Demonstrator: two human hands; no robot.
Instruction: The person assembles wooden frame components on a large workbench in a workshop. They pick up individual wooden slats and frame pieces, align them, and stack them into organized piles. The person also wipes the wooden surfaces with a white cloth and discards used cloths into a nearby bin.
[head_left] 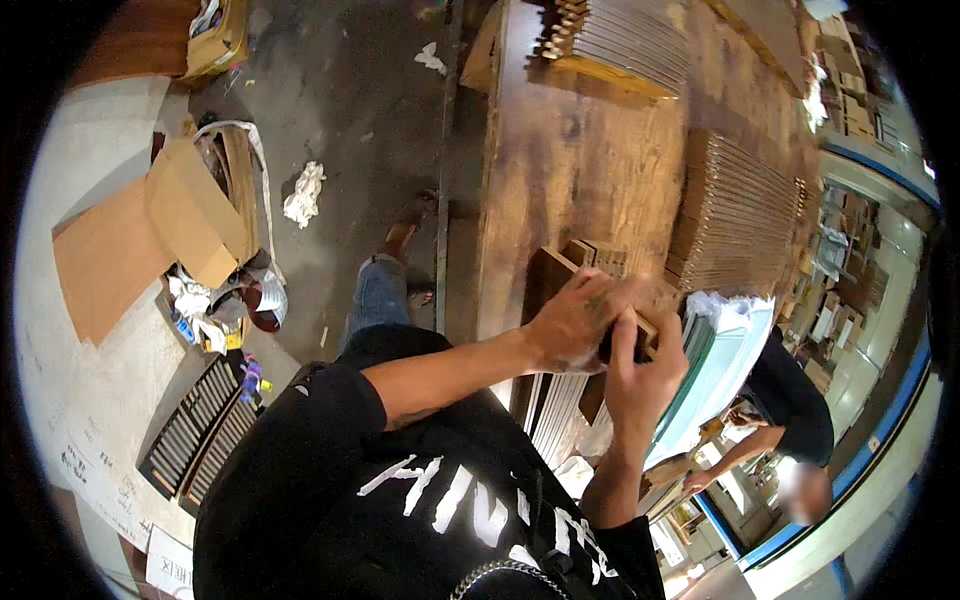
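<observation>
A dark brown wooden block is held between both hands above the near edge of the table, with its upper left end projecting clear of the fingers. The left hand is laid over the block from the left, fingers curled and pressed onto its top face; the right hand is brought up from below, its fingers wrapped around the lower right end. Both grips are closed on the block, and the hands are touching each other. The block is rectangular, flat-faced and slab-like, darker than the table, with a lighter ribbed or slotted piece seen just behind it; whether that piece belongs to the block cannot be told, as motion blur covers the area. The table top is of worn, streaked brown wood with a matte, scuffed surface. Two stacks of thin ribbed panels are stood on edge on it, one near the hands to the right and one at the far end, their edges forming fine parallel lines. Pale slatted panels are seen below the hands, next to white plastic wrapping. On the grey concrete floor, flattened cardboard, crumpled white rags and two dark slatted grilles are lying to the left. A second person in a dark shirt is bent over at lower right, well apart from the hands.
</observation>
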